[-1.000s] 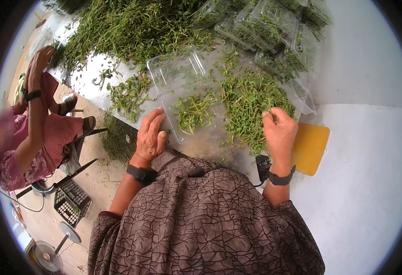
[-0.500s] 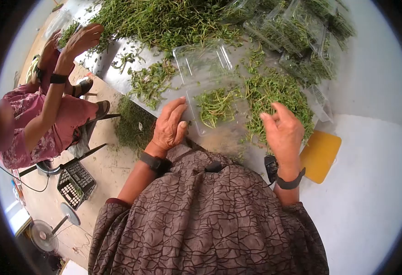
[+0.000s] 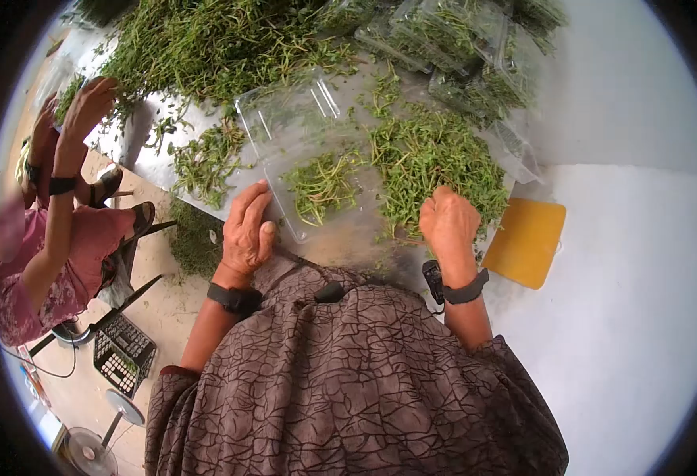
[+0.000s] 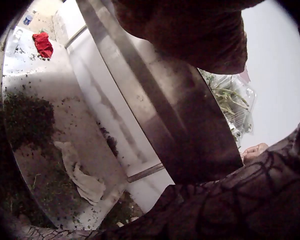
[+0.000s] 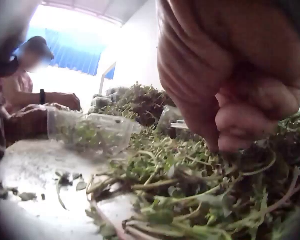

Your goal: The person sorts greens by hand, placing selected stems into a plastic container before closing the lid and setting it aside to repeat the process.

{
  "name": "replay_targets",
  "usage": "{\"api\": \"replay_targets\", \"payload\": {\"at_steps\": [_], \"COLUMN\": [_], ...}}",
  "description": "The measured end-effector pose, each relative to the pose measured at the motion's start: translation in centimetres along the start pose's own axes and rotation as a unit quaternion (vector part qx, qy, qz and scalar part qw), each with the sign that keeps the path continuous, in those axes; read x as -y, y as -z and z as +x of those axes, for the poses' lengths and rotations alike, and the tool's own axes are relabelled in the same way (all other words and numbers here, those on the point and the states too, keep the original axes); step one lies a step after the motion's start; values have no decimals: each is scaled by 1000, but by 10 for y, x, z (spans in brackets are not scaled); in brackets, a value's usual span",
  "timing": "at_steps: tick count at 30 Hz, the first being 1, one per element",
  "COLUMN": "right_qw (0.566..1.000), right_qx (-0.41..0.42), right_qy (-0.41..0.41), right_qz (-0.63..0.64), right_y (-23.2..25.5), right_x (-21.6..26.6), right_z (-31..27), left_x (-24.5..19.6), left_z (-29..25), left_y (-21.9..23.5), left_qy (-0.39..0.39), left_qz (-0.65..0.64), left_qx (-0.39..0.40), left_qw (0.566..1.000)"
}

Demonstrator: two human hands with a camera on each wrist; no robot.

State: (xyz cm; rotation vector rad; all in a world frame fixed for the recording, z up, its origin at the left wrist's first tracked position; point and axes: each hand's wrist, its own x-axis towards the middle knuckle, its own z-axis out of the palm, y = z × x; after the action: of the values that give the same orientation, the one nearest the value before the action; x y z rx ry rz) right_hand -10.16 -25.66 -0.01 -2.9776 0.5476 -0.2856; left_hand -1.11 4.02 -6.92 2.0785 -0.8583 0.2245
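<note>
An unlatched clear plastic clamshell box [image 3: 285, 210] lies in front of me, lid laid back, with some leafy green stems [image 3: 321, 186] in its base. My left hand [image 3: 245, 230] is beside the box's left edge, fingers fairly straight and fingertips near the rim. In the left wrist view that hand is a dark shape [image 4: 185, 35] above the table edge. To the right of the box spreads a loose pile of greens [image 3: 436, 155]. My right hand [image 3: 452, 226] is at the pile's near side, its curled fingertips pinching into the stems, partly hidden by the hand in the right wrist view.
A large heap of greens [image 3: 213, 47] covers the far table, with filled clamshell boxes [image 3: 452, 40] stacked at the back right. A yellow board [image 3: 527, 242] lies right of my right hand. Another person [image 3: 47, 238] sits at left, near a black crate [image 3: 126, 349].
My right hand has come down from above the pile into its near edge, fingers now curled. My left hand stays beside the box. The head view has shifted and returned.
</note>
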Motion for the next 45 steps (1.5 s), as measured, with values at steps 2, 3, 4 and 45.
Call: {"api": "replay_targets", "payload": {"at_steps": [2,3,4,45], "right_qw": [999,997,997,924], "right_qx": [-18,-34,-34,71], "right_qy": [-4,-8,-7,108], "right_qz": [31,65,64,360], "right_y": [2,5,10,81], "right_x": [-6,-7,-8,58], "right_z": [-1,0,2,23], "left_x": [-1,0,0,0], "left_z": [1,0,0,2], "left_y": [1,0,0,1], "left_qy": [5,5,8,-8], "left_qz": [-3,-4,-4,-4], "left_qx": [2,1,1,-5], "left_qw": [1000,1000,1000,1000]}}
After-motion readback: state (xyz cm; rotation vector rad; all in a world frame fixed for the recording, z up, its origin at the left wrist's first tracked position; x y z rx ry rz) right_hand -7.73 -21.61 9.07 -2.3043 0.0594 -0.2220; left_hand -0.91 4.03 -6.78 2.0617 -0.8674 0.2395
